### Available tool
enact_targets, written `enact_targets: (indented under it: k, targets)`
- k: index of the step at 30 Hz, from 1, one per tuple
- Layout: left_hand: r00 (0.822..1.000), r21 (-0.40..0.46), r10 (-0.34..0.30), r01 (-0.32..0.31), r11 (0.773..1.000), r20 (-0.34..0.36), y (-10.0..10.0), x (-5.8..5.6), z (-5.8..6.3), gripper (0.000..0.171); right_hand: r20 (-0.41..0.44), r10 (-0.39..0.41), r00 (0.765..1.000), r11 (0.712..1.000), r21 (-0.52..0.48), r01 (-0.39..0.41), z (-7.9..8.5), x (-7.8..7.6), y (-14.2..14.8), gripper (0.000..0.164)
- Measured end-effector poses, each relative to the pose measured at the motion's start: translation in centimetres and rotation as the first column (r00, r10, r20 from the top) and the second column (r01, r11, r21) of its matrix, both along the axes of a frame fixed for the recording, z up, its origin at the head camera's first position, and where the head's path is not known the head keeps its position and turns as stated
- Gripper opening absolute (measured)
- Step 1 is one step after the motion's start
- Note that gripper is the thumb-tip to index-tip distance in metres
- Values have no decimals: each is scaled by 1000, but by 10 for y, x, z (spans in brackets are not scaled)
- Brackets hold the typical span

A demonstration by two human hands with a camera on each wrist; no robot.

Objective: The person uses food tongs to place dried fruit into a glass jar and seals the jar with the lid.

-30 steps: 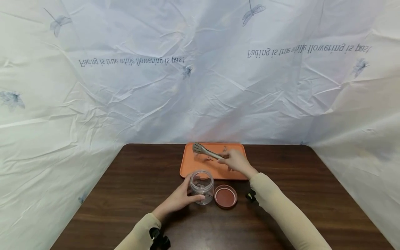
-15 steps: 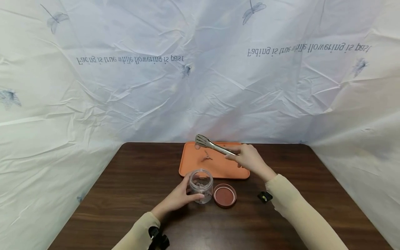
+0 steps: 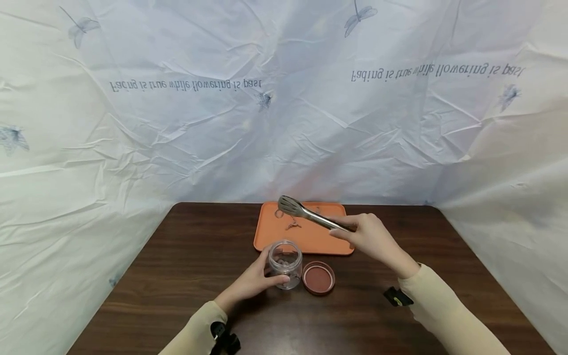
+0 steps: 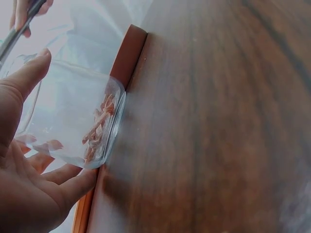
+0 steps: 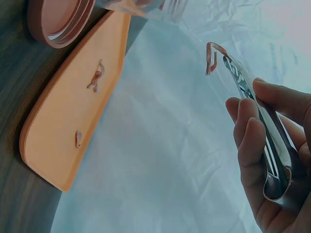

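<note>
My left hand (image 3: 253, 281) grips a clear jar (image 3: 285, 266) round its side, thumb in front. Several reddish-brown strips (image 4: 101, 124) lie at the jar's bottom in the left wrist view. Metal tongs (image 3: 306, 213) are held in my right hand (image 3: 370, 236), thumb on one side and fingers on the other. A bent reddish strip (image 5: 210, 58) hangs from the tongs' tips in the right wrist view. Below the tongs, an orange tray (image 3: 319, 241) carries a few more pieces, among them a twisted strip (image 3: 293, 225).
A reddish-brown lid (image 3: 318, 278) lies just right of the jar, in front of the tray. The dark wooden table (image 3: 186, 266) ends at a pale printed sheet (image 3: 284, 138) hanging behind it. Black wrist devices (image 3: 398, 297) sit at both sleeves.
My right hand has lifted the tongs off the tray, then moved right and nearer to me, with a strip in the tongs. My left hand stays on the jar.
</note>
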State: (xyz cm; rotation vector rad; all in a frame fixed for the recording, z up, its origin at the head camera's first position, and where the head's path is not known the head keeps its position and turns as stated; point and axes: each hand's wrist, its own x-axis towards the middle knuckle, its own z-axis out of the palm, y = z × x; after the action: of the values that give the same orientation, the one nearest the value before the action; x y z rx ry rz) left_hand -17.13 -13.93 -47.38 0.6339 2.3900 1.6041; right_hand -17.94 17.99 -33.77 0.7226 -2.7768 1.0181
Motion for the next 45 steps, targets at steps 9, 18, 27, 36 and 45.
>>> enact_targets:
  k: [9, 18, 27, 36, 45]
  targets:
    - [1000, -3, 13, -13, 1000, 16, 2, 2, -2, 93, 61, -11, 998, 1000, 23, 10, 0, 35, 12, 42]
    - [1000, -7, -5, 5, 1000, -17, 0, -3, -1, 91, 26, -3, 1000, 1000, 21, 2, -11, 54, 16, 36]
    - [1000, -16, 10, -10, 1000, -7, 1, -3, 0, 100, -3, 25, 1000, 999, 32, -25, -20, 54, 15, 35]
    - [1000, -25, 11, -11, 1000, -4, 1, -3, 0, 99, -45, 62, 997, 997, 38, -60, -23, 51, 14, 35]
    - [1000, -12, 5, -5, 1000, -3, 0, -4, -1, 98, -38, 69, 997, 997, 38, -68, -27, 51, 12, 38]
